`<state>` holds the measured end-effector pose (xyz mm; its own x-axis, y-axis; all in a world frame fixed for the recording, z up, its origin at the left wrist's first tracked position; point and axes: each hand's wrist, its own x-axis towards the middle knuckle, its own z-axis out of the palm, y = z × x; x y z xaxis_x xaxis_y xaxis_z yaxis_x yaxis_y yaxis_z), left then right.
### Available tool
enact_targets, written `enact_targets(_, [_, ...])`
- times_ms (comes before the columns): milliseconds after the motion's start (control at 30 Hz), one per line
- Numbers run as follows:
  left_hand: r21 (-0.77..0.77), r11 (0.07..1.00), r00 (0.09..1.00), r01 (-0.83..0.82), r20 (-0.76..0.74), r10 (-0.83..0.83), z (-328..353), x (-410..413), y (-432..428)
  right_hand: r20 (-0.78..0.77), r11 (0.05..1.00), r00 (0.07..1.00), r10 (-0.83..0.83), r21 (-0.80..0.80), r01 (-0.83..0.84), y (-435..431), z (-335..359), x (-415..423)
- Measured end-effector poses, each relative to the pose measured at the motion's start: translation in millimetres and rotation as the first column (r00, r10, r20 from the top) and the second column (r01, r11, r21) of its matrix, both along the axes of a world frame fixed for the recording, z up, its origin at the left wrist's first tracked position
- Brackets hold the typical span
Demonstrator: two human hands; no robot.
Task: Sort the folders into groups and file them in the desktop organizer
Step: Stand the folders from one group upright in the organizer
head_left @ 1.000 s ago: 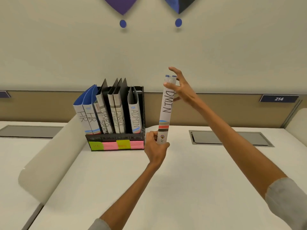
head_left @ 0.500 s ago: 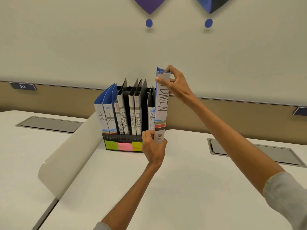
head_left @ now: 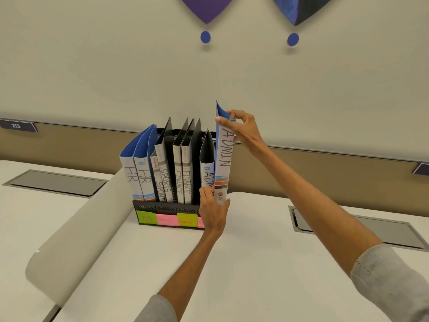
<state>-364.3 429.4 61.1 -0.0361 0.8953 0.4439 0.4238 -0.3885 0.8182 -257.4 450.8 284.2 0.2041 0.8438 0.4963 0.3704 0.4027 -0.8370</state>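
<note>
1. Filing looks nearly done: seven folders stand in the desktop organizer [head_left: 167, 209] on the bench [head_left: 255, 263]. From the left these are two HR folders [head_left: 137, 177], two SPORTS folders [head_left: 162, 180], two FINANCE folders [head_left: 183, 182] and one filed ADMIN folder [head_left: 207, 175].
2. Four sticky labels [head_left: 167, 220] line its front.
3. The eighth folder, the held ADMIN folder [head_left: 223, 163], stands upright at the organizer's right end; whether its foot is inside cannot be told.
4. The left hand [head_left: 212, 212] has its grip pinching the foot, and the right hand [head_left: 242, 127] pinches the top corner.
5. Seating it beside its twin seems all that remains.
</note>
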Motion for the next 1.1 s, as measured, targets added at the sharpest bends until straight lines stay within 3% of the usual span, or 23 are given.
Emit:
enact_targets(133, [-0.053, 0.999, 0.994, 0.0, -0.107, -0.006, -13, 1, 9, -0.021, 1.0, 1.0, -0.014, -0.025, 0.013, 16, -19, 6])
enact_targets(367, [0.007, 0.994, 0.97, -0.109, -0.218, 0.108, -42, -14, 22, -0.089, 0.998, 0.994, -0.068, -0.005, 0.068, 31, -28, 7])
enact_targets(500, [-0.096, 0.987, 0.942, -0.132, -0.323, 0.095, -57, -18, 23, -0.074, 0.997, 0.994, -0.082, 0.0, 0.082, 38, -31, 5])
enact_targets(1100, [-0.095, 0.986, 0.882, -0.135, -0.465, 0.076, -39, -28, 47, -0.089, 0.988, 0.988, -0.13, 0.075, 0.137, 44, -46, 13])
